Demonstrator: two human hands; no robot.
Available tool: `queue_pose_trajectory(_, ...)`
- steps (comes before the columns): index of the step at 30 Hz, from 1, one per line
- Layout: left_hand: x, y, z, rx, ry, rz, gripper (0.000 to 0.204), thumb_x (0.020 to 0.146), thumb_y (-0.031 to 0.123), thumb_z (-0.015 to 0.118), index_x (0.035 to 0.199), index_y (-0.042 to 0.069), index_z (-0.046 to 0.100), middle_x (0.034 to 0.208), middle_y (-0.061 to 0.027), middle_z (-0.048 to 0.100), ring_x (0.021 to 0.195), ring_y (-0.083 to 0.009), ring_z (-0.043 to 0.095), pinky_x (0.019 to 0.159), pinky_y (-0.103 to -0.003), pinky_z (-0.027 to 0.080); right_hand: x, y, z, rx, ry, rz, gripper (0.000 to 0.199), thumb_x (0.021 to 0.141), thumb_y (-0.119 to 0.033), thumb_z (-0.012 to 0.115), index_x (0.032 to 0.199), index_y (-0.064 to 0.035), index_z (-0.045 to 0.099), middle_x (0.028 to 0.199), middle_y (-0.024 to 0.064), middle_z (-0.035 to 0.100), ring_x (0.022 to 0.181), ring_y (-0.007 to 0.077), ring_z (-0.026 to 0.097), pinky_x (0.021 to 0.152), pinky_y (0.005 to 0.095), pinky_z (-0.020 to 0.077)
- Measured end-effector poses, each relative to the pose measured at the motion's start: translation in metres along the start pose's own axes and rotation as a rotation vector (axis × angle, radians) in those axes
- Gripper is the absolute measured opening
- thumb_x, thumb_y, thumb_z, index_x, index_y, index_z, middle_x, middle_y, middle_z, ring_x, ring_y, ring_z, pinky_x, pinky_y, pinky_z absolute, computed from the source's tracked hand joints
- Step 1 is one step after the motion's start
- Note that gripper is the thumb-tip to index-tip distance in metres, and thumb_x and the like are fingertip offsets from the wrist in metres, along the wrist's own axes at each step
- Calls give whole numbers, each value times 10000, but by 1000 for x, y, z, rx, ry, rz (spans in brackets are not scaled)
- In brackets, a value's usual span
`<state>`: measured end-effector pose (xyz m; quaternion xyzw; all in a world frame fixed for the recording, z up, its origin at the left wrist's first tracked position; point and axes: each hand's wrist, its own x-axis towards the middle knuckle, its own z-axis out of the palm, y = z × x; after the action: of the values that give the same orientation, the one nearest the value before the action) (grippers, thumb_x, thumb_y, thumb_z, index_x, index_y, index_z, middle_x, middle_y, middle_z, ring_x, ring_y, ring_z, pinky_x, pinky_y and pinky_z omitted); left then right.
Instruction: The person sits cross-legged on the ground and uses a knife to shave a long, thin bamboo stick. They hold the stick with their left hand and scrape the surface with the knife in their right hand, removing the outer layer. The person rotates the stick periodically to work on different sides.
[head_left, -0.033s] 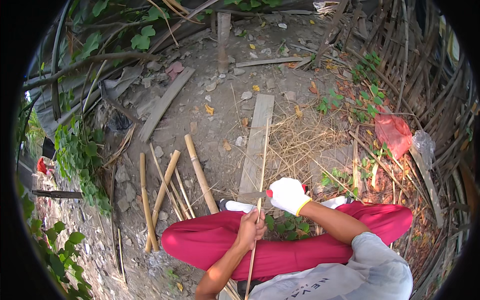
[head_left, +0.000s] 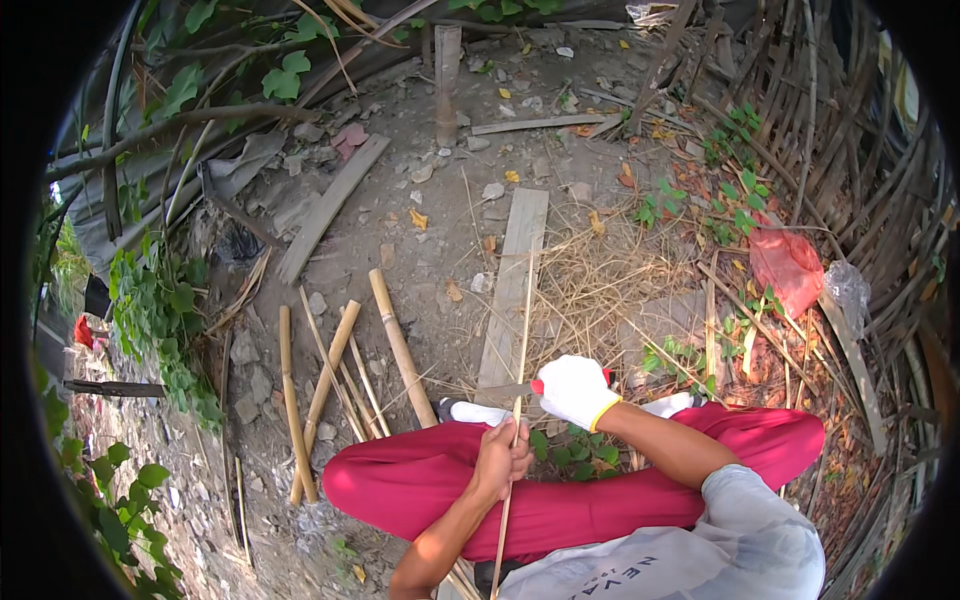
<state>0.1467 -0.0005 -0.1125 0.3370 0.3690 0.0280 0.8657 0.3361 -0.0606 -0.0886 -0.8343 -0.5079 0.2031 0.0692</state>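
Observation:
I sit cross-legged on bare ground in red trousers [head_left: 420,480]. My left hand [head_left: 503,455], bare, grips a long thin bamboo strip [head_left: 523,330] that runs from my lap out over a plank. My right hand [head_left: 575,390], in a white glove with a yellow cuff, holds a red-handled knife [head_left: 537,386] against the strip just above my left hand. The blade is mostly hidden by the glove.
Several cut bamboo poles [head_left: 398,345] lie on the dirt to my left. A grey plank [head_left: 515,290] lies ahead, another plank [head_left: 330,205] farther left. Dry grass [head_left: 600,280], a red plastic bag [head_left: 785,265] and a woven bamboo fence [head_left: 860,150] stand right; leafy vines [head_left: 160,310] left.

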Motion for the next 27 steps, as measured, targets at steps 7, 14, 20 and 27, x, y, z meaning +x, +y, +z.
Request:
queue_pose_trajectory(7, -12, -13, 6, 113, -16, -87, 295, 1117, 280, 350, 930, 98, 488, 604, 38, 314, 460, -62, 263, 369, -233, 209, 44, 62, 0, 14, 250, 267, 241, 846, -207, 623, 881, -7, 754, 876, 242, 734, 854, 395, 740, 754, 473, 590)
queue_pose_trajectory(14, -7, -14, 13, 70, -166, -255, 296, 1119, 274, 364, 942, 80, 502, 602, 44, 322, 449, -56, 266, 364, -240, 207, 71, 180, -37, -46, 239, 599, 265, 872, -195, 605, 1000, -24, 762, 1040, 243, 738, 1025, 405, 713, 850, 454, 585)
queue_pose_trajectory(20, -1, -1, 10, 85, -64, -95, 330, 1134, 319, 366, 1024, 66, 548, 630, 42, 359, 474, -56, 284, 390, -227, 239, 61, 221, -32, 927, 395, 464, 343, 872, -333, 774, 735, -46, 644, 564, 7, 490, 532, 113, 401, 514, 366, 365)
queue_pose_trajectory(27, -6, 4, 19, 52, -31, 66, 314, 1128, 311, 406, 1109, 39, 562, 701, -1, 429, 523, -86, 377, 475, -255, 378, 20, 89, -15, 1457, 124, 297, 352, 930, -381, 769, 776, -87, 654, 579, -22, 546, 420, 50, 404, 389, 257, 269)
